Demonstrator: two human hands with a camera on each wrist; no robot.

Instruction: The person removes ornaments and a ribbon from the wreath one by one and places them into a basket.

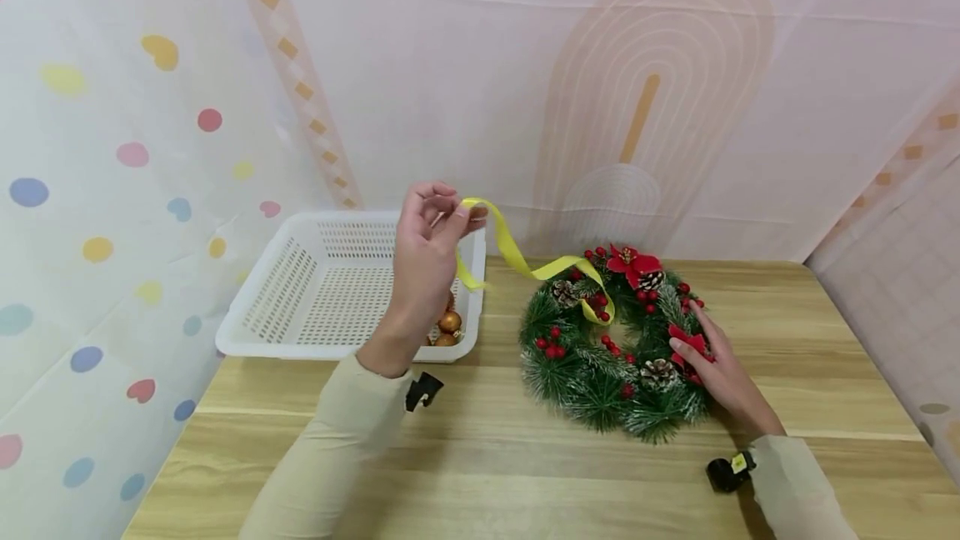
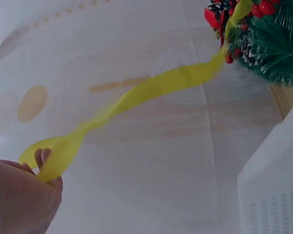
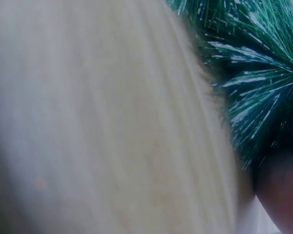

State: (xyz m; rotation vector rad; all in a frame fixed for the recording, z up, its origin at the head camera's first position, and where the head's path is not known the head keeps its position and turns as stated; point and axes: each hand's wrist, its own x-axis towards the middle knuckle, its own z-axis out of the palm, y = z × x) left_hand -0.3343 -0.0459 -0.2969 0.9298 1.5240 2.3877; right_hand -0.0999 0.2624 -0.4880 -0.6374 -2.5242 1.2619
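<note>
My left hand (image 1: 431, 248) is raised in front of the white basket and pinches one end of a yellow ribbon (image 1: 510, 250) between thumb and fingers. In the left wrist view the ribbon (image 2: 161, 87) stretches with a twist from the fingertips toward the wreath. Its far end curls into the middle of the green Christmas wreath (image 1: 592, 394), which lies flat on the table with red berries, pine cones and red flowers. At the wreath's right side rests my right hand (image 1: 720, 365), thumb over a red flower (image 1: 688, 347) and fingers extended along the outer edge.
A white slotted plastic basket (image 1: 251, 307) stands at the back left of the wooden table (image 1: 495, 457). Several gold-brown balls (image 1: 450, 322) lie in its right corner, partly behind my left forearm. A patterned cloth (image 1: 450, 65) hangs behind the table.
</note>
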